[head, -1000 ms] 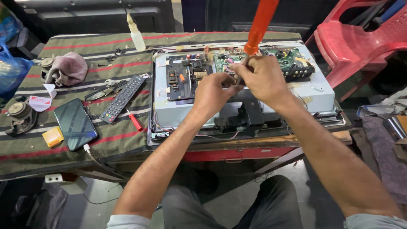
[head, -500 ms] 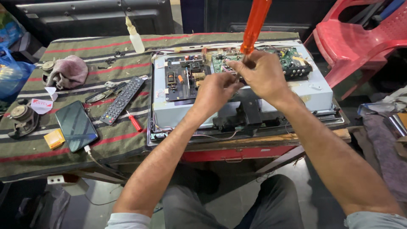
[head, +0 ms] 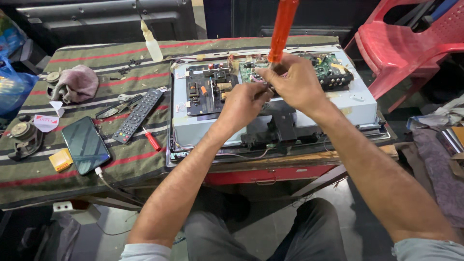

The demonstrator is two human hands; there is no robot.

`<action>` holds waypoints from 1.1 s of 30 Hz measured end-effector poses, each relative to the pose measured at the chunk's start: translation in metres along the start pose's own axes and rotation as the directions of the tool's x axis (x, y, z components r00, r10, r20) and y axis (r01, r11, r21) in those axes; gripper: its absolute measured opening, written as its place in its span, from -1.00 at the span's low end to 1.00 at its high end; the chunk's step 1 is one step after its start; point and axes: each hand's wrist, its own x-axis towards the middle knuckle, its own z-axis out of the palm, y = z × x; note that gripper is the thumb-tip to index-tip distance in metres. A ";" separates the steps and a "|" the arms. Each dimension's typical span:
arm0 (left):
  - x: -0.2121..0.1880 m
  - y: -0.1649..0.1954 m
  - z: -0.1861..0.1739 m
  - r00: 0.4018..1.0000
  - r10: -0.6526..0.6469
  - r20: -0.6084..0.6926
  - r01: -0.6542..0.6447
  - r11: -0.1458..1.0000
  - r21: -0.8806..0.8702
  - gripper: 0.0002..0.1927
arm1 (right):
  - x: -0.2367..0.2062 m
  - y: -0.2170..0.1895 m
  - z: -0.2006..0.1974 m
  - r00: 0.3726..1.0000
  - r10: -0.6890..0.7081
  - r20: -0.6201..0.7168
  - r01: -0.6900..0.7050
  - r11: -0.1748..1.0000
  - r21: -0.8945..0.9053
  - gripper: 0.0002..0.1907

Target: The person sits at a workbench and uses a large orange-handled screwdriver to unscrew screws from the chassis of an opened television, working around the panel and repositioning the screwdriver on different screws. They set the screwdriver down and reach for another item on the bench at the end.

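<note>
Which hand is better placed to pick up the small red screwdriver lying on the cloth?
Left, probably. The small screwdriver lies on the striped cloth left of the panel, on the left hand's side. The right hand is already closed on the big orange screwdriver, farther away.

Two hands (head: 246,104) (head: 295,84), two screwdrivers: a big orange one (head: 282,29), a small red one (head: 152,140). One remote (head: 138,115), one phone (head: 85,145), one squeeze bottle (head: 152,44), two circuit boards (head: 208,89) (head: 328,70), one red chair (head: 411,43).
</note>
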 end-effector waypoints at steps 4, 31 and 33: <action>0.004 -0.004 -0.001 0.991 0.131 0.020 -0.128 0.986 -0.107 -0.81 | 0.006 0.000 -0.010 0.958 0.104 0.268 -0.192 0.925 0.327 -0.78; 0.009 -0.019 0.008 0.990 0.101 0.103 -0.061 0.942 -0.330 -0.81 | -0.005 0.005 0.000 0.996 -0.083 -0.045 0.085 0.996 0.037 -0.83; 0.009 -0.021 0.007 0.993 0.053 0.110 -0.019 0.956 -0.293 -0.81 | -0.007 0.006 0.004 0.997 0.028 -0.078 -0.028 1.000 0.005 -0.74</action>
